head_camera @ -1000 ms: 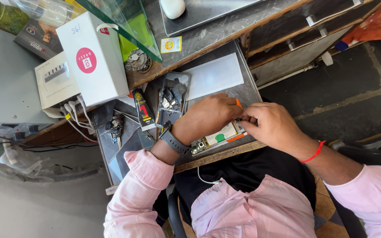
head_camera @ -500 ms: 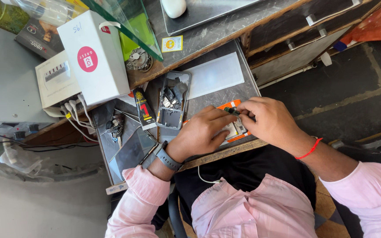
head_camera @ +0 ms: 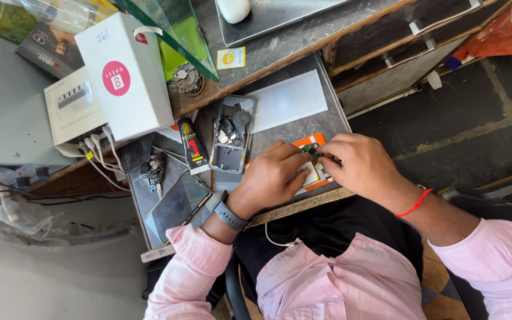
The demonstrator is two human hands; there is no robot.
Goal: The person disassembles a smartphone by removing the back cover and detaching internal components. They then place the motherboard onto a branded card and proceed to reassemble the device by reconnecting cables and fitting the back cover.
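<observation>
My left hand [head_camera: 271, 178] and my right hand [head_camera: 355, 163] meet over the front of a grey work mat [head_camera: 294, 127]. Between their fingertips sits a small green circuit part [head_camera: 311, 148], pinched from both sides. Under the hands lies an orange and white card [head_camera: 314, 172], mostly covered. A dark watch [head_camera: 229, 214] is on my left wrist and a red thread [head_camera: 415, 204] on my right. Just left of the hands rests an opened phone body [head_camera: 231, 137] with loose parts in it.
A black glue tube [head_camera: 191, 146] and a dark phone screen [head_camera: 177, 201] lie left of the opened phone. A white rectangular sheet [head_camera: 288, 101] sits behind the hands. White boxes [head_camera: 127, 74], a charger with cables [head_camera: 75, 112] and a green glass pane [head_camera: 179, 32] crowd the back left.
My left hand slid down and left off the card, then both hands lifted the small green part up between their fingertips. The card under them is more exposed than a second ago.
</observation>
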